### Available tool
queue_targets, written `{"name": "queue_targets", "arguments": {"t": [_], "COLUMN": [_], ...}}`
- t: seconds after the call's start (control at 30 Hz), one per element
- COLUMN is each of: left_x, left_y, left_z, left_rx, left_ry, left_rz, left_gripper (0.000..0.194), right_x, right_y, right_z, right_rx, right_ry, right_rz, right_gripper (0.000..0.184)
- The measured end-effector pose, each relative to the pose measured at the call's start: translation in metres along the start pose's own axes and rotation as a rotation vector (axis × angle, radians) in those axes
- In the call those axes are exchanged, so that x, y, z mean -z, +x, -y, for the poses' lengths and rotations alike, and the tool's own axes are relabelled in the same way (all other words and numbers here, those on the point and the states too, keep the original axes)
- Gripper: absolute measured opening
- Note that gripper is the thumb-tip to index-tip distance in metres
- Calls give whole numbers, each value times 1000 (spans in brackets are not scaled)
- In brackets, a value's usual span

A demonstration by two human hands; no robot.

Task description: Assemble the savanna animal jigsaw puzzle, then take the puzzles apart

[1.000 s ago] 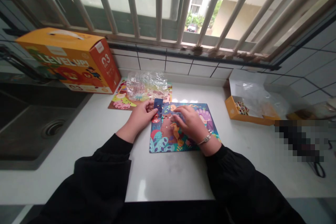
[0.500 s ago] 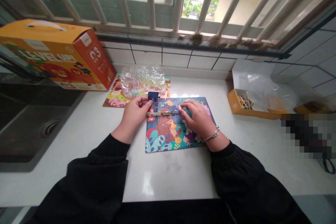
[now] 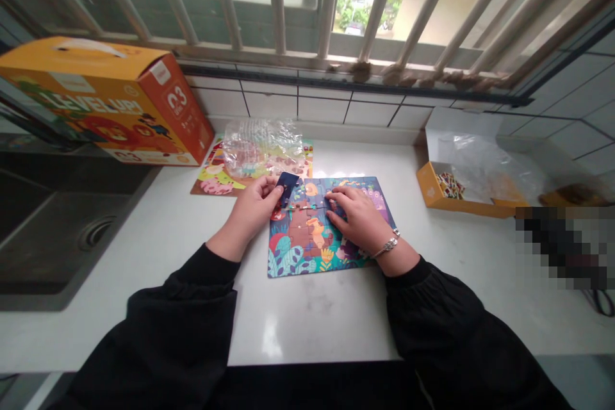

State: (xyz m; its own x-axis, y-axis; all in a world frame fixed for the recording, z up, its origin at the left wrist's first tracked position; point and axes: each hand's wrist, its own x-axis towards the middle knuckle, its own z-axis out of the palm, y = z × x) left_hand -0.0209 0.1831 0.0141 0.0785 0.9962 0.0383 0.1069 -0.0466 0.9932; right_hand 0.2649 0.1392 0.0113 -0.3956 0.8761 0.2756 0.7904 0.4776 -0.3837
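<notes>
A colourful jigsaw puzzle (image 3: 293, 259) with forest animals lies flat on the counter in front of me. My left hand (image 3: 257, 205) pinches a dark blue puzzle piece (image 3: 287, 187) between thumb and fingers, tilted at the puzzle's upper left corner. Below that piece, a thin uneven seam runs across the upper rows. Resting on the upper right part of the puzzle is my right hand (image 3: 358, 214), its thumb apart from the bent fingers and the fingertips touching the pieces. Nothing shows in its grasp.
Behind the puzzle, crumpled clear plastic (image 3: 262, 147) covers part of another puzzle (image 3: 211, 182). A large orange box (image 3: 110, 109) stands at the left beside a dark sink (image 3: 72, 269). On the right, an opened box (image 3: 471, 205) holds small pieces and plastic. Window bars run along the back.
The dark blue piece has tilted and shifted slightly right with my left hand. The pale gap across the upper rows has narrowed. My right hand has barely moved.
</notes>
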Motion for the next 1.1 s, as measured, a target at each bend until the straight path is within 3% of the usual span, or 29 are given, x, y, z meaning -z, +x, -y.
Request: {"name": "queue_targets", "arguments": {"t": [0.2,0.37,0.5,0.57,0.67,0.93,1.1], "left_x": [4,8,-6,-16,-27,-26,-26], "left_y": [0,3,-13,-24,-36,-34,-33], "left_z": [8,6,-12,-22,-31,-26,-20], "left_rx": [75,31,-35,-80,-117,-96,-34], "left_ry": [40,-8,14,91,147,210,129], "left_rz": [-55,-147,37,188,319,304,344], "left_gripper": [44,46,41,34,27,20,27], "right_x": [-2,2,7,8,5,1,1], "right_y": [-1,1,3,2,1,1,3], "right_z": [-1,2,16,24,32,34,34], "right_rx": [0,22,-40,-105,-169,-295,-351], "right_ry": [0,68,289,472,662,889,978], "right_rz": [1,-68,-204,-206,-161,-309,-224], "right_gripper": [34,29,32,34,32,42,48]}}
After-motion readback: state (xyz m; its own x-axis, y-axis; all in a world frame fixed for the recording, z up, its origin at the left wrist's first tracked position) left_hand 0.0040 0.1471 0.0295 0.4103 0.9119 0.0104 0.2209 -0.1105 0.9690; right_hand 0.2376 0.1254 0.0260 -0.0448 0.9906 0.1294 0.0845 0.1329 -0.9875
